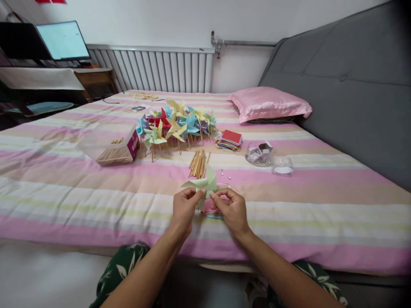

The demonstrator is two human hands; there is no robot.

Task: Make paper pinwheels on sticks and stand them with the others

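Note:
A pale green paper pinwheel [205, 183] is held up over the striped bedspread [96, 201]. My left hand [184, 209] pinches its left side, fingers closed on the paper. My right hand [231, 209] is closed too, pinching at the pinwheel's centre. Under both hands lies a small stack of pink and blue paper squares [210, 210]. A loose bundle of wooden sticks [199, 163] lies just beyond the pinwheel, with a few tiny pins [224, 175] to its right.
Several finished coloured pinwheels [175, 124] are heaped mid-bed. A clear box of sticks [117, 152] sits to the left, a stack of coloured paper [229, 140] and two clear tubs [260, 153] to the right. Pink pillow [268, 104] and grey headboard [346, 85] at right.

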